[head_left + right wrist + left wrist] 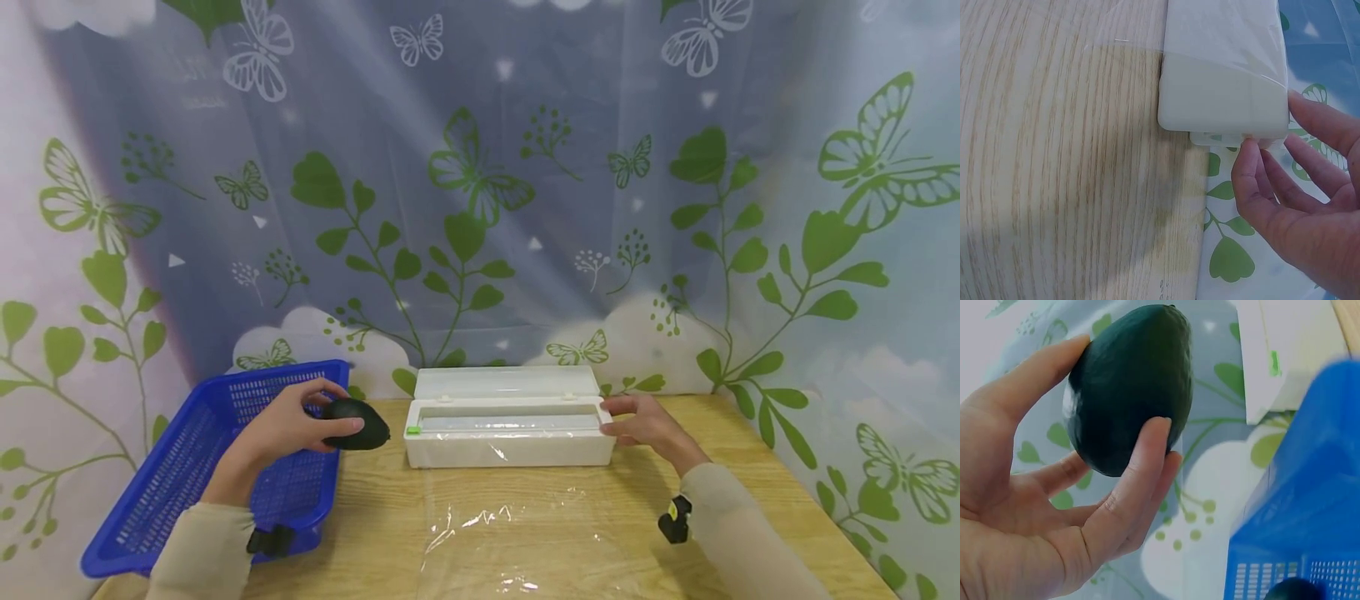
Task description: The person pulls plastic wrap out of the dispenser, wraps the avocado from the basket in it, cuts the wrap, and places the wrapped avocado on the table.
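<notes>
A dark green avocado [358,425] is held up by my left hand [281,425], near the right side of the blue basket. In the left wrist view the thumb and fingers [1141,469] grip the avocado from both sides. At the back of the table stands a white cling film dispenser [465,454], its lid [506,382] raised and a roll visible inside. My right hand [645,423] holds the dispenser's right end between thumb and fingers. Clear film [510,542] stretches from the dispenser over the tabletop toward me.
The blue perforated basket [330,492] sits at the left, and a dark rounded thing [1294,590] shows inside it in the left wrist view. A patterned curtain [570,275] hangs right behind the wooden table [645,533].
</notes>
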Demonstrator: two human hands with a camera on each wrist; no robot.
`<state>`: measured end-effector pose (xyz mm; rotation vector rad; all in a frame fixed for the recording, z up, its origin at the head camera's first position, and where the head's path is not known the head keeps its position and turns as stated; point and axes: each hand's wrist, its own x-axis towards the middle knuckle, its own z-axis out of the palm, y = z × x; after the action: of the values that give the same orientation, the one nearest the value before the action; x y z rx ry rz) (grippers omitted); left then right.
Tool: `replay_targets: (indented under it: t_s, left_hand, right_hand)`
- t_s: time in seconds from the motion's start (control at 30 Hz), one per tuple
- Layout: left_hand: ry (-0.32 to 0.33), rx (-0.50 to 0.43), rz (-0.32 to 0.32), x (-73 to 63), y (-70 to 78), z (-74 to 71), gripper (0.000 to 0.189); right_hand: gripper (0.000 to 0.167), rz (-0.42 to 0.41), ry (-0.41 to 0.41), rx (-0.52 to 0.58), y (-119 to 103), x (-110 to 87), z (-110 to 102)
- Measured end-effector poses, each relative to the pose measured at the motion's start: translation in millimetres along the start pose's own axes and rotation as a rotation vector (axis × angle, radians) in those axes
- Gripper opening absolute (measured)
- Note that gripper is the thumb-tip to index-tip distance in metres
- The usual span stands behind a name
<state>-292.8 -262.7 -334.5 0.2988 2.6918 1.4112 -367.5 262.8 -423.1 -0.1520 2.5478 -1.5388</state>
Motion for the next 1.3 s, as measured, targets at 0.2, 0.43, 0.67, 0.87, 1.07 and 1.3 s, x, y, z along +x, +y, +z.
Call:
replay_targets:
  t_s: [0.2,0.43,0.67,0.87,1.07,1.3]
  left_hand:
    - [-0.044,-0.035,0.016,-2.5,7.4,19.0,0.064]
    - [-0.093,-0.031,0.048,-2.9,12.0,45.4,0.055]
    - [-0.129,-0.014,0.071,-2.3,9.7,69.8,0.05]
    - [-0.156,-0.032,0.087,-1.4,8.7,91.3,0.051]
    - [-0.166,-0.057,0.122,-0.9,5.8,113.4,0.048]
    - [-0.194,-0.032,0.147,0.7,7.3,136.2,0.048]
  right_hand:
    - [0.058,-0.008,0.015,-0.005,0,-0.4,0]
    - [0.058,-0.022,0.007,-0.008,1,-0.6,0]
    - [0.057,-0.024,0.009,-0.036,2,-2.4,2]
    - [0.057,-0.064,-0.009,-0.032,3,-4.5,1]
    - [0.057,-0.08,-0.008,-0.027,7,-3.2,1]
    - [0.056,-0.071,0.002,-0.022,9,-0.9,2]
